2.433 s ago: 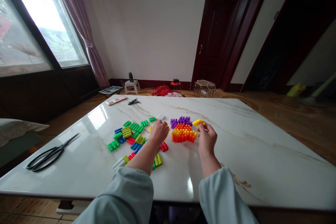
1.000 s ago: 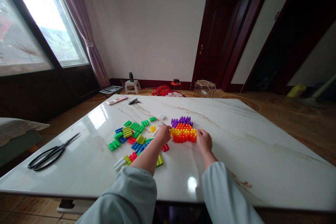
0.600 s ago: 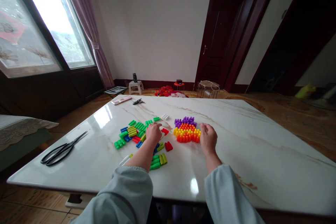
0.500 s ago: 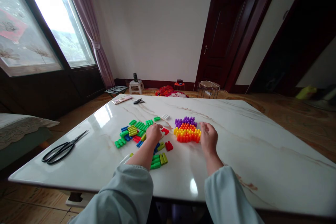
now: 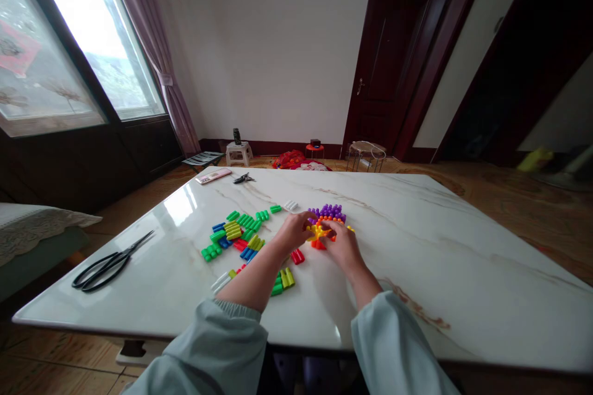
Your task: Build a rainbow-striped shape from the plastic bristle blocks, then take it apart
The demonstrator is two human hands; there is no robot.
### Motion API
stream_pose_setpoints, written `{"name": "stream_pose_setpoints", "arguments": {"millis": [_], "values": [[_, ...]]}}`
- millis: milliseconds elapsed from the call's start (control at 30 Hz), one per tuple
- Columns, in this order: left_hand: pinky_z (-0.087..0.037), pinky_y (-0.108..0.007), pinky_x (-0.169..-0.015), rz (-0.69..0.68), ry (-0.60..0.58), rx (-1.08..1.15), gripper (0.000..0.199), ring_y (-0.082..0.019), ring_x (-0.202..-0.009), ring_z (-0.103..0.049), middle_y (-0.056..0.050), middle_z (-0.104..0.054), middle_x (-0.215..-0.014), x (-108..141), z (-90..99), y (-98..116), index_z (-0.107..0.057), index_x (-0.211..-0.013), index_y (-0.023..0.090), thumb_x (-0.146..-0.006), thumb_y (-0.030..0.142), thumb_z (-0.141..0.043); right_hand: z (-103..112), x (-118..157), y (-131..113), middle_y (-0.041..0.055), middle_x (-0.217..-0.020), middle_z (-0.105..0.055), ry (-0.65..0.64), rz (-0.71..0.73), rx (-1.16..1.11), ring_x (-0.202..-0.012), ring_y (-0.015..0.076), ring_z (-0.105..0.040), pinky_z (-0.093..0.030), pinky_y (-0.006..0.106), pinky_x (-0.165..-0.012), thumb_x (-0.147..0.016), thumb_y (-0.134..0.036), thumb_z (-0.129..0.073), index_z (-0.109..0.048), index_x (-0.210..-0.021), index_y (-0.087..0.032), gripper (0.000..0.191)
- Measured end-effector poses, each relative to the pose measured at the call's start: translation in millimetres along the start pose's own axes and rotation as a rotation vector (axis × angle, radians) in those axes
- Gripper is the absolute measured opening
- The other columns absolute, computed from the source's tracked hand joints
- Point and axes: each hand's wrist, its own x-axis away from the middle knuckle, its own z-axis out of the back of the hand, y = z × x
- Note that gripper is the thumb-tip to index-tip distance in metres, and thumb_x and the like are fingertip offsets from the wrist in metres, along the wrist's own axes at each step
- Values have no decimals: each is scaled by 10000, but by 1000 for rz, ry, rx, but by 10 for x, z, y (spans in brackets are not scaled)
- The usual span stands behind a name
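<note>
A cluster of joined plastic building blocks lies on the white marble-patterned table, with rows of purple, orange and yellow knobs. My left hand is at the cluster's left side, fingers curled in by the yellow row; what is in its fingertips is hidden. From the right, my right hand grips the cluster, its thumb and fingers bent over the yellow and orange part. Both hands cover much of the front rows. Close to my left wrist lies a red block. Loose green blocks and a white block lie further left.
Long-handled black scissors lie at the table's left. Near the far edge are a pink phone and small dark pliers. More yellow-green blocks lie beside my left forearm. Stools stand along the wall beyond.
My left hand has moved right, from the loose blocks to the joined cluster. My right hand has shifted left from beside the cluster onto its front rows.
</note>
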Motion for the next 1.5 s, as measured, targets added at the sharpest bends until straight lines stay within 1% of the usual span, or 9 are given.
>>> {"name": "stream_pose_setpoints", "arguments": {"millis": [167, 267, 500, 567, 700, 767, 900, 1033, 1500], "values": [[-485, -207, -653, -41, 37, 64, 400, -116, -712, -626, -9, -698, -813, 15, 0, 174, -636, -1065, 171, -682, 65, -599, -3, 1, -5, 34, -872, -707, 12, 38, 58, -750, 181, -643, -515, 313, -714, -716, -259, -627, -683, -897, -214, 195], [-503, -214, -687, -46, 51, 128, 409, -121, -741, -642, -21, -709, -846, 16, 14, 266, -635, -1055, 160, -671, 26, -593, 18, 13, -50, 26, -817, -709, 30, 38, 37, -718, 182, -647, -513, 313, -702, -731, -286, -629, -676, -923, -217, 210], [-518, -243, -752, -71, 86, 95, 318, -135, -791, -649, -27, -708, -897, 27, 19, 352, -656, -1011, 170, -710, 73, -622, 47, 16, -104, 42, -890, -710, 69, 43, 32, -728, 187, -634, -501, 318, -714, -753, -312, -591, -672, -933, -220, 218], [-521, -241, -749, -76, 125, 85, 292, -134, -793, -652, -35, -707, -898, 27, 15, 309, -656, -1027, 165, -741, 115, -626, 120, -8, -73, 51, -888, -706, 158, 10, 10, -734, 183, -627, -492, 304, -725, -753, -307, -579, -669, -936, -204, 228], [-533, -227, -728, -40, 158, 105, 245, -128, -793, -664, -50, -713, -902, 32, 36, 180, -659, -1016, 152, -785, 125, -583, 353, -48, 99, 66, -883, -691, 474, -182, 51, -704, 169, -615, -467, 273, -698, -757, -284, -551, -636, -1007, -167, 289], [-538, -233, -719, -21, 156, 84, 244, -127, -767, -665, -50, -715, -888, 39, 50, 112, -665, -1010, 151, -784, 123, -575, 456, -40, 197, 60, -902, -687, 510, -295, 156, -724, 165, -617, -444, 257, -684, -768, -253, -536, -617, -1059, -176, 311], [-533, -239, -704, -10, 103, 15, 226, -131, -734, -663, -50, -720, -878, 58, 57, 9, -692, -966, 153, -771, 131, -582, 548, 13, 297, 20, -902, -696, 307, -476, 393, -791, 173, -623, -388, 238, -627, -782, -207, -538, -626, -1024, -247, 260], [-520, -225, -700, 20, 53, -14, 230, -128, -737, -666, -40, -728, -868, 69, 52, -21, -709, -942, 162, -766, 117, -568, 544, 40, 313, 25, -931, -705, 121, -579, 534, -822, 194, -634, -364, 244, -577, -784, -227, -549, -637, -1005, -275, 243], [-508, -209, -704, 29, 24, -23, 259, -124, -750, -664, -39, -730, -883, 83, 81, -1, -720, -976, 168, -770, 124, -570, 420, 12, 490, 26, -921, -717, 64, -507, 570, -858, 173, -649, -418, 222, -636, -731, -166, -578, -676, -936, -230, 236]]}}
